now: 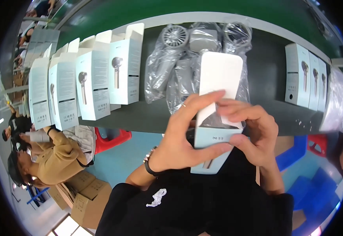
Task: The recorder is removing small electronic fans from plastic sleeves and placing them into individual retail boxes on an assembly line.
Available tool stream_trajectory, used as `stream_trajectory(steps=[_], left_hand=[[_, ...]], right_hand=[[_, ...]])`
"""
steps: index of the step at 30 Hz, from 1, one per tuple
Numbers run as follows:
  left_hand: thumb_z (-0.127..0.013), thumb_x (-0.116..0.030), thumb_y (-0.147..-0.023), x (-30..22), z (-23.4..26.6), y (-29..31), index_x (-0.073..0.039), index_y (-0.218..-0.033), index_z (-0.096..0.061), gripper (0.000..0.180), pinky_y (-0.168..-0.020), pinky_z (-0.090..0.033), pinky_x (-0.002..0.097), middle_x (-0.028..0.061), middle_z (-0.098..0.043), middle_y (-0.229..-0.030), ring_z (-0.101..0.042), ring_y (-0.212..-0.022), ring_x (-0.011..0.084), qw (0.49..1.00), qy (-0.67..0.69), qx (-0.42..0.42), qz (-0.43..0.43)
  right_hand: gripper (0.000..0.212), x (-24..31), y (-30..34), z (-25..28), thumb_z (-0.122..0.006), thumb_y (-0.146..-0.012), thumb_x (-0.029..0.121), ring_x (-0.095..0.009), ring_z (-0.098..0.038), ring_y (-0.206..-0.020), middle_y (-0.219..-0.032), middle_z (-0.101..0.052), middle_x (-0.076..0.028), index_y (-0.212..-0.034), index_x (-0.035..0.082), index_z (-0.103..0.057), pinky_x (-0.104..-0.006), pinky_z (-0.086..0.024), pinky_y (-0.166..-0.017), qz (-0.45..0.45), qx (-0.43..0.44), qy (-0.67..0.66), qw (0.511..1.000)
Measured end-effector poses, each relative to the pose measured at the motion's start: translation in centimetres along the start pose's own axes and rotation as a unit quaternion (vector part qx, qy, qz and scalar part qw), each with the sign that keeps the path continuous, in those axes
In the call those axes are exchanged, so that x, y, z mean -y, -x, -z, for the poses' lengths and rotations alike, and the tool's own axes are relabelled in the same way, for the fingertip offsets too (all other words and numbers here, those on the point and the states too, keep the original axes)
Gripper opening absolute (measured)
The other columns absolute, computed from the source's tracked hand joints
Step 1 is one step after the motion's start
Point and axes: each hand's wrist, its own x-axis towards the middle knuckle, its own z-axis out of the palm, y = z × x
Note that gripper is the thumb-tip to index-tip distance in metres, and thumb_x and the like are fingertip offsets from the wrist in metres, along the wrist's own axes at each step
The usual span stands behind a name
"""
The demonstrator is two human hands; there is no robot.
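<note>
A light blue carton with its white top flap standing up is between my hands, in front of my chest. My left hand wraps round its left side, thumb along the front face. The fingers of my right hand bend over the carton's open top, and its thumb presses near the front's upper edge. Clear plastic wrap shows inside the opening. Just beyond lie several plastic-bagged handheld fans, partly hidden behind the flap.
Several open cartons stand upright along the left of the dark table. Closed cartons stand at the right, beside a stack of clear plastic bags. A co-worker sits at the left near a red stool and brown cardboard boxes.
</note>
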Motion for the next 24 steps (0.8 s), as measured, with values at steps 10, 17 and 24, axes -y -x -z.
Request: stream_trajectory(steps=[10, 17, 24], left_hand=[[-0.087, -0.007, -0.065, 1.5, -0.9, -0.6, -0.007, -0.135, -0.042, 0.083, -0.082, -0.052, 0.0323, 0.0116, -0.052, -0.120, -0.061, -0.102, 0.0228, 0.994, -0.011, 0.107, -0.007], [-0.093, -0.015, -0.058, 1.7, -2.1, 0.2, -0.008, -0.147, -0.001, 0.128, -0.100, -0.044, 0.0440, 0.0222, -0.033, -0.138, -0.047, -0.124, 0.0326, 0.997, -0.044, 0.063, -0.012], [-0.092, -0.023, -0.057, 1.4, -2.3, -0.1, -0.002, -0.147, -0.016, 0.119, -0.105, -0.036, 0.0460, 0.0225, -0.033, -0.138, -0.039, -0.125, 0.0405, 0.990, -0.106, 0.080, -0.048]], right_hand=[[0.056, -0.2, -0.9, 0.5, -0.072, -0.080, 0.010, -0.025, -0.054, -0.113, -0.117, -0.055, -0.015, -0.128, 0.000, -0.047, -0.0365, -0.043, -0.095, -0.059, -0.118, -0.352, 0.927], [0.011, 1.0, -0.1, -1.2, -0.061, -0.085, -0.006, -0.019, -0.057, -0.106, -0.109, -0.058, -0.014, -0.095, -0.002, -0.062, -0.0337, -0.046, -0.091, -0.038, -0.173, -0.177, 0.968], [0.010, 1.0, 0.1, -0.2, -0.062, -0.085, -0.004, -0.028, -0.061, -0.109, -0.107, -0.063, -0.018, -0.095, -0.005, -0.063, -0.0370, -0.050, -0.089, -0.044, -0.142, -0.121, 0.981]])
